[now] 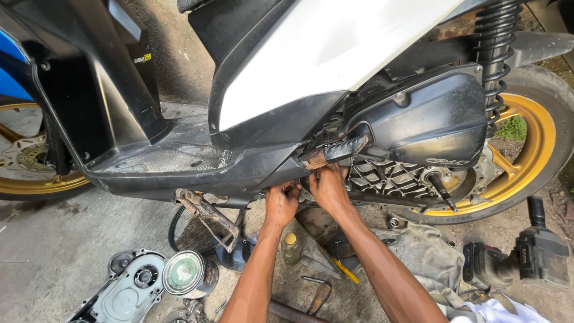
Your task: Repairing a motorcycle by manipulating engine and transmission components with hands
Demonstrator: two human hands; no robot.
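Tools and loose parts lie nearest me on the dirty concrete floor (54, 251): a grey metal engine cover (128, 290), a round drum-shaped part (188, 274) beside it, a small bottle of yellowish oil (291, 247), a yellow-handled tool (344, 270), rags (430, 254) and a black power tool (520, 257) off to the right. Between the bottle and the underbody the rusty side stand (206, 215) juts down, just left of my left forearm. My left hand (282, 203) is curled up under the scooter's black belly panel (197, 170), fingers bent and pressed against the greasy engine underside; I cannot tell whether it grips anything. My right hand (327, 186) reaches just beside it, fingers pushed up behind a worn, rust-tipped kick lever (335, 151), and what they hold is hidden. Beyond them sits the dull black plastic air box (430, 119), the ribbed, exposed crankcase (394, 179) with a bare shaft (441, 190), then the gold-spoked rear wheel (526, 149), coiled black shock spring (496, 54) and smooth white side panel (323, 54).
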